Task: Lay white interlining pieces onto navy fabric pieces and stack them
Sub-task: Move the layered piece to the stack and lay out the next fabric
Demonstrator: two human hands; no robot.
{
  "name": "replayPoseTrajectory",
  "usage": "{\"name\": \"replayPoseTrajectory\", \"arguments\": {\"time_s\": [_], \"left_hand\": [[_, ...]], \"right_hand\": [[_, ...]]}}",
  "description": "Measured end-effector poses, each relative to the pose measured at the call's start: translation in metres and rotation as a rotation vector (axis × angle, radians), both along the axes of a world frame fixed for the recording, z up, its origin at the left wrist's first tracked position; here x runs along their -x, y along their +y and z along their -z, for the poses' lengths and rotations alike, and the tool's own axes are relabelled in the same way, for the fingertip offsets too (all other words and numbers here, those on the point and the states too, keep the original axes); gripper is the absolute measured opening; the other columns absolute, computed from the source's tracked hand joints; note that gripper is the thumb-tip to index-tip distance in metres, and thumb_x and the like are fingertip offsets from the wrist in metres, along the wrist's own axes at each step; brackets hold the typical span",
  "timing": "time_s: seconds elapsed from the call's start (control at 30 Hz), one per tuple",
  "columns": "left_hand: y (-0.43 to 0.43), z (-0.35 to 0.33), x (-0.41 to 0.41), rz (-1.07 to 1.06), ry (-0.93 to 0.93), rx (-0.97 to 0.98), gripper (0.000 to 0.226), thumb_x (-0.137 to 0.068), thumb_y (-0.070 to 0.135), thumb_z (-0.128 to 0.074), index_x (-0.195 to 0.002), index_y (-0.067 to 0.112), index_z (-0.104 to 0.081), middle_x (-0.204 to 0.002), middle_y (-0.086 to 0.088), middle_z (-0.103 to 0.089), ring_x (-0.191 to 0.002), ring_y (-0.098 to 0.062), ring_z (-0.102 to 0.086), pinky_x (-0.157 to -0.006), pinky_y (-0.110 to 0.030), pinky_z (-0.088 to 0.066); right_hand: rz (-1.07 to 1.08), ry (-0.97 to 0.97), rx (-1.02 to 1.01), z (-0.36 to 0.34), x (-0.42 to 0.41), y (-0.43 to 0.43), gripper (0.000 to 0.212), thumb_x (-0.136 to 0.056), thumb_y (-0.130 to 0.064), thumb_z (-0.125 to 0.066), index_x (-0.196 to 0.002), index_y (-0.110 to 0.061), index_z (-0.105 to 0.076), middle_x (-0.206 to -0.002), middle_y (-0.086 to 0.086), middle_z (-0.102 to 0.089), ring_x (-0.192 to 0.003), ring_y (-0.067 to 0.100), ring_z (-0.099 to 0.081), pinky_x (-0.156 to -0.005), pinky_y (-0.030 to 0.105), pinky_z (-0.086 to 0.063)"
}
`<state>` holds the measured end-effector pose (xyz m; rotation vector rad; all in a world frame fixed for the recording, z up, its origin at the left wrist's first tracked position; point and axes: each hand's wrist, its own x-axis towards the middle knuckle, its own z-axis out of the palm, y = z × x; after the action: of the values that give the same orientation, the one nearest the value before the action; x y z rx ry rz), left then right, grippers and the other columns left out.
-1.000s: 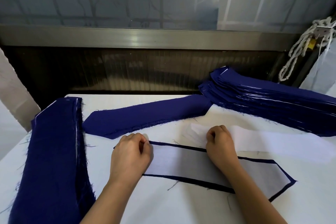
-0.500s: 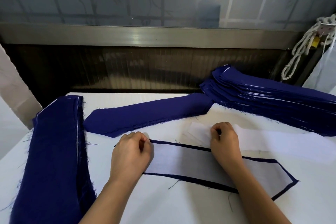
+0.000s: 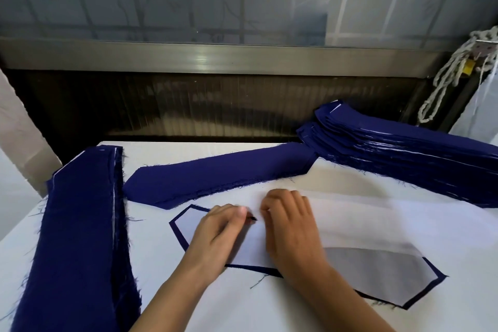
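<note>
Compared with the frame half a second earlier, the two hands had closed towards each other, and the white interlining piece (image 3: 363, 224) had been drawn nearer, so that it overlapped the far edge of the faced navy piece (image 3: 176, 229) at the table's near centre. The right hand (image 3: 291, 219), fingers curled, gripped the interlining's left end, presumably to pull it clear for the next pairing. The left hand (image 3: 221, 226) was also curled, thumb against fingertips; motion blur hid whether it pinched the interlining or the faced piece's far edge. Its shift rightward had exposed that piece's pointed left end. Just beyond lay a bare navy piece (image 3: 221, 172), slanted, probably the next to be faced. A tall stack of navy pieces (image 3: 404, 159) sat far right, within reach as supply, and a second navy stack (image 3: 80, 224) ran along the left of the white table (image 3: 242, 307).
</note>
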<state>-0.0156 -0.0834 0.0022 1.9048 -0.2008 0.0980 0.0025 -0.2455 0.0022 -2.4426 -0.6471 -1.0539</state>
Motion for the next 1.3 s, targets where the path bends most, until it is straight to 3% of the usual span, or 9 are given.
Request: {"name": "replayPoseTrajectory", "arguments": {"time_s": [0.1,0.2,0.37,0.5,0.63,0.83,1.07,1.2,1.3], "left_hand": [[-0.005,0.0,-0.003,-0.009,0.009,0.024,0.051,-0.095,0.06,-0.049,-0.078,0.014,-0.061,-0.071,0.003,-0.054,-0.07,-0.007,-0.052,-0.068,-0.025,-0.043],[-0.005,0.002,-0.005,-0.09,-0.05,0.016,0.044,-0.099,0.032,-0.058,-0.065,0.012,-0.039,-0.058,0.005,-0.033,-0.055,-0.009,-0.033,-0.052,-0.019,-0.03],[-0.001,0.006,-0.006,-0.184,-0.285,-0.161,0.034,-0.098,0.022,-0.058,-0.067,0.022,-0.047,-0.061,0.012,-0.045,-0.058,-0.009,-0.043,-0.055,-0.016,-0.033],[0.006,0.008,-0.009,-0.345,-0.346,-0.129,0.017,-0.098,0.017,-0.058,-0.084,0.023,-0.065,-0.077,0.014,-0.062,-0.073,-0.012,-0.057,-0.063,-0.015,-0.041],[0.015,0.007,-0.009,-0.495,-0.298,-0.041,0.016,-0.098,0.024,-0.057,-0.086,0.03,-0.064,-0.076,0.011,-0.065,-0.074,-0.012,-0.06,-0.063,-0.022,-0.046],[0.018,0.0,-0.011,-0.661,-0.257,0.084,0.019,-0.094,0.029,-0.066,-0.076,0.031,-0.058,-0.067,0.005,-0.06,-0.068,-0.007,-0.055,-0.058,-0.009,-0.041],[0.02,-0.005,-0.01,-0.766,-0.225,0.253,0.011,-0.091,0.029,-0.07,-0.082,0.027,-0.064,-0.073,0.009,-0.062,-0.068,0.002,-0.057,-0.063,-0.007,-0.044],[0.028,-0.004,-0.013,-0.826,-0.168,0.285,0.017,-0.089,0.018,-0.07,-0.075,0.027,-0.065,-0.067,0.007,-0.061,-0.062,0.001,-0.057,-0.06,-0.007,-0.045],[0.034,0.0,-0.016,-0.859,-0.071,0.163,0.018,-0.09,0.018,-0.069,-0.074,0.024,-0.064,-0.066,0.004,-0.062,-0.059,-0.005,-0.057,-0.06,-0.023,-0.049]], "right_hand": [[-0.071,0.034,0.087,0.003,0.007,0.011,0.009,-0.084,-0.003,-0.062,-0.09,-0.006,-0.065,-0.099,0.006,-0.063,-0.084,0.023,-0.058,-0.078,0.028,-0.039],[-0.09,0.133,0.012,0.0,0.009,0.005,0.016,-0.093,-0.013,-0.049,-0.099,-0.008,-0.063,-0.114,0.006,-0.061,-0.103,0.022,-0.057,-0.091,0.032,-0.042],[-0.005,0.348,-0.03,-0.001,0.003,-0.011,0.052,-0.07,-0.005,-0.051,-0.122,-0.011,-0.052,-0.098,0.003,-0.065,-0.093,0.02,-0.057,-0.1,0.025,-0.028],[0.104,0.4,0.121,-0.004,-0.003,-0.023,0.052,-0.067,-0.006,-0.053,-0.118,-0.013,-0.055,-0.078,0.001,-0.066,-0.079,0.024,-0.059,-0.097,0.029,-0.025],[0.261,0.43,0.215,-0.01,0.002,-0.058,0.043,-0.082,-0.01,-0.057,-0.124,-0.018,-0.053,-0.081,-0.001,-0.07,-0.088,0.021,-0.064,-0.104,0.033,-0.021],[0.477,0.269,-0.086,-0.003,0.04,-0.143,0.039,-0.079,0.004,-0.069,-0.112,-0.015,-0.061,-0.084,0.001,-0.072,-0.093,0.021,-0.051,-0.097,0.05,-0.034],[0.654,0.087,-0.671,-0.002,0.062,-0.154,0.024,-0.087,-0.031,-0.057,-0.11,-0.024,-0.054,-0.081,-0.004,-0.061,-0.097,0.014,-0.041,-0.093,0.054,-0.04],[0.668,0.181,-0.702,-0.005,0.068,-0.15,0.02,-0.088,-0.03,-0.055,-0.108,-0.027,-0.051,-0.082,-0.002,-0.057,-0.095,0.034,-0.05,-0.083,0.049,-0.043],[0.68,0.327,-0.642,-0.003,0.068,-0.153,0.015,-0.091,-0.019,-0.056,-0.101,-0.029,-0.049,-0.079,0.002,-0.062,-0.074,0.033,-0.054,-0.072,0.046,-0.045]]}}
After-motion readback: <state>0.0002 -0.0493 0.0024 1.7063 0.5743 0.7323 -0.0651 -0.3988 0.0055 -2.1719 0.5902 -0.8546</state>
